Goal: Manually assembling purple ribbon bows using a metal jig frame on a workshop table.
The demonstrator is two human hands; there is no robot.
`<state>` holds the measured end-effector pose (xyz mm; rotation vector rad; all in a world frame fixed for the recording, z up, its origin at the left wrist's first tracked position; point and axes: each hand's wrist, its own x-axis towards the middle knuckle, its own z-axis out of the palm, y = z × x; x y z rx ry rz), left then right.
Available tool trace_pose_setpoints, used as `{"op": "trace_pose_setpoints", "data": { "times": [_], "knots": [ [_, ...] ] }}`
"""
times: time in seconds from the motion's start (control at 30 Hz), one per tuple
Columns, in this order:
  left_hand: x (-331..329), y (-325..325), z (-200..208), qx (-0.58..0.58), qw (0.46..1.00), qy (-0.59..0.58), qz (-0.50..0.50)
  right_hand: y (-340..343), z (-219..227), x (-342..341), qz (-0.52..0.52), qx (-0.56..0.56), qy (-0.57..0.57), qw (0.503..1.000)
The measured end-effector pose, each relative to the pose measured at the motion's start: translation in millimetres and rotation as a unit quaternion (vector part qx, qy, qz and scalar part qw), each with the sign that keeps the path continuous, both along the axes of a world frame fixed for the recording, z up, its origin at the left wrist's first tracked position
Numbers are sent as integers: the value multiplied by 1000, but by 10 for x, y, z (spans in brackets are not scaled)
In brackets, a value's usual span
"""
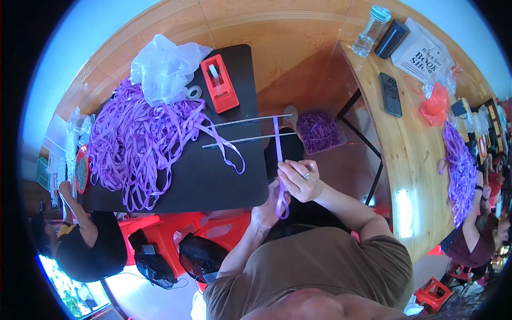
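A narrow purple ribbon point(278, 140) runs from two thin metal rods point(245, 140) toward my body. The rods stick out past the right edge of the black table. My right hand point(301, 181), with a ring on one finger, pinches the ribbon below the rods. Just below and to the left, my left hand point(265, 211) is closed at the ribbon's lower part, where a loop hangs down; its fingertips are partly hidden. A large tangled heap of purple ribbon point(133, 144) covers the table's left side, one loose strand trailing toward the rods.
On the black table point(224, 186) lie a red tape dispenser point(220, 85), a tape roll point(194, 93) and a clear plastic bag point(165, 66). A bin of purple pieces point(320, 133) stands on the floor. The wooden table point(410, 160) holds a phone point(391, 95) and bottle point(372, 32). Other people sit at both sides.
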<state>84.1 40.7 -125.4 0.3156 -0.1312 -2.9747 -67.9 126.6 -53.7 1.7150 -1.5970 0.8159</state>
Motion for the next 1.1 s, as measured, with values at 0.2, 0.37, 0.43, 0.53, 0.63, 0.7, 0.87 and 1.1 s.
{"op": "trace_pose_setpoints", "data": {
  "times": [0.2, 0.37, 0.43, 0.53, 0.63, 0.7, 0.87, 1.1],
  "knots": [
    [-820, 11, 244, -22, 998, -40, 43, 39, -38, 46, -7, -28, -5, 1000],
    [-1607, -347, 119, 13, 983, 93, 156, 13, -12, 79, -14, -28, -13, 999],
    [-1744, -414, 193, 29, 967, 181, 178, 20, 11, 83, -10, -26, -23, 999],
    [-1795, -496, 269, 55, 956, 243, 158, 33, -4, 80, -14, -19, -31, 999],
    [-1821, -480, 281, 75, 953, 251, 155, 30, -41, 56, -19, -11, -29, 999],
    [-1821, -493, 275, 77, 953, 249, 154, 26, -52, 49, -17, -8, -32, 999],
    [-1807, -522, 250, 90, 953, 253, 141, 23, -40, 28, -13, 3, -20, 1000],
    [-1777, -532, 226, 67, 953, 249, 156, 12, -16, 65, -6, 14, -27, 1000]
  ]
}}
